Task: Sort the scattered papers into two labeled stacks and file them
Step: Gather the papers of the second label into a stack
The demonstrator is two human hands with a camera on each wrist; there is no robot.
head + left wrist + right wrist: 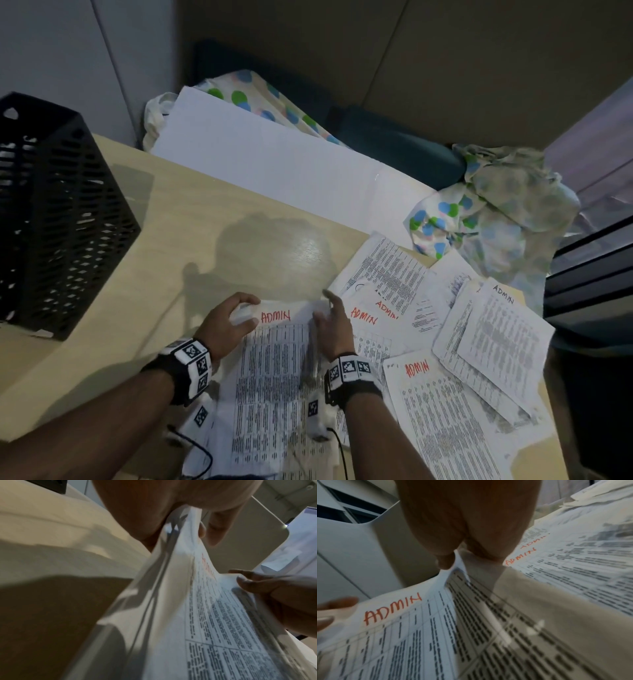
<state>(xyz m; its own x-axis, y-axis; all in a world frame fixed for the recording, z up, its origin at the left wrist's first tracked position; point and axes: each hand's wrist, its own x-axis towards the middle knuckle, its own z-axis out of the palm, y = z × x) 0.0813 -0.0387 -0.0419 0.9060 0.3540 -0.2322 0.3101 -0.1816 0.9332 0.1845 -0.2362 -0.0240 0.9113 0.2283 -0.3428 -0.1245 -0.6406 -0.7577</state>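
A stack of printed sheets with "ADMIN" in red on top (274,377) lies at the near edge of the beige table (191,233). My left hand (244,313) grips its top left corner, thumb on top and fingers curled round the edge. My right hand (324,312) pinches the stack's right edge, which lifts slightly. In the left wrist view the sheets (214,615) bunch up into my left hand (197,524), with the right hand (257,585) opposite. The right wrist view shows the ADMIN sheet (402,628) pinched at its corner.
More printed papers marked ADMIN (455,421) lie scattered and overlapping on the table's right side, some (496,339) near its edge. A black mesh file holder (51,212) stands at the left. A white board (274,164) and dotted cloth (486,212) lie behind.
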